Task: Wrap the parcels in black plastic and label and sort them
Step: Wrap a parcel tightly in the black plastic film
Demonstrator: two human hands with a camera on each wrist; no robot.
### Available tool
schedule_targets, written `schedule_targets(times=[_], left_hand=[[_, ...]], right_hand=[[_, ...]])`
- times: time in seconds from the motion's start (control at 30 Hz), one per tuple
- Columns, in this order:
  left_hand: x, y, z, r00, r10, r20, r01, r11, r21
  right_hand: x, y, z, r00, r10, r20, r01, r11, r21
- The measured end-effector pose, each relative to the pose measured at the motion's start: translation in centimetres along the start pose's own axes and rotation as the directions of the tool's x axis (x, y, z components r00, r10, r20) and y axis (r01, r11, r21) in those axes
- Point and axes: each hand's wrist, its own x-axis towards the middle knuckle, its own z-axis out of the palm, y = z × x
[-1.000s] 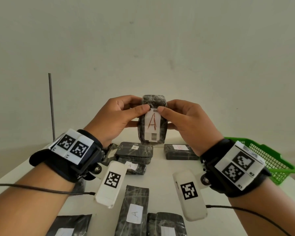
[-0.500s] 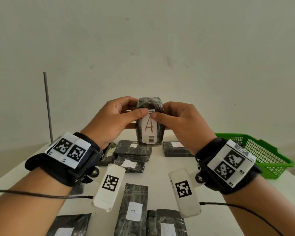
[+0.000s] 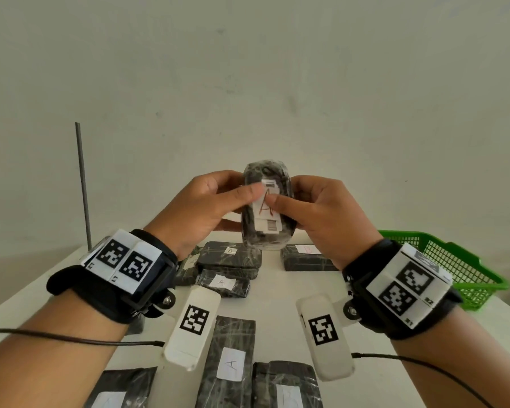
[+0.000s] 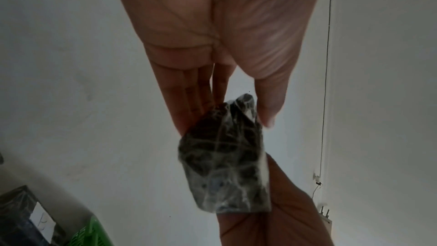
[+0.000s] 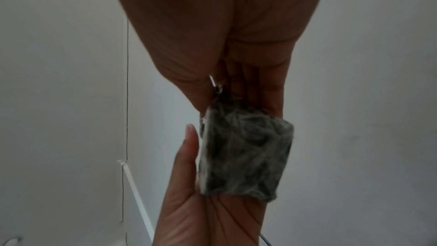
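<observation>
White table [image 3: 283, 293] cluttered with wrapped parcels, green basket [image 3: 460, 269] off right; left hand [image 3: 200, 210] and right hand [image 3: 321, 213] gripping upright black-wrapped parcel [image 3: 265, 240], thumbs pressing its A label [image 3: 265, 209].

The upright block-shaped parcel [image 3: 265, 207] wears crinkled, glossy black plastic film. Its white rectangular label [image 3: 267, 212] looks matt paper. The green mesh basket [image 3: 454, 260] is moulded plastic.

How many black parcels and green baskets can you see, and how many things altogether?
Black parcels: 8 in view, the held parcel and seven on the table
Green basket: 1
Total: 9
</observation>
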Motion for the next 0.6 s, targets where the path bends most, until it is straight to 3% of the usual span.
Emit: schedule_targets(times=[0.2, 0.3, 0.43, 0.6], left_hand=[[-0.17, -0.08, -0.18, 1.0, 0.018, -0.026, -0.018, 1.0, -0.002], [-0.48, -0.03, 0.03, 1.0, 0.011, -0.003, -0.011, 1.0, 0.001], [-0.74, 0.01, 0.23, 0.998, 0.05, -0.035, -0.05, 0.999, 0.023], [-1.05, -0.2, 0.68, 1.0, -0.005, -0.006, 0.005, 1.0, 0.01]], right_hand=[[-0.34, 0.13, -0.01, 0.997, 0.059, 0.058, -0.066, 0.99, 0.125], [-0.37, 0.37, -0.28, 1.0, 0.018, 0.015, -0.019, 0.997, 0.08], [-0.57, 0.29, 0.01, 0.999, 0.048, 0.0, -0.047, 0.981, 0.188], [-0.59, 0.35, 0.18, 0.995, -0.04, -0.095, 0.052, 0.992, 0.119]])
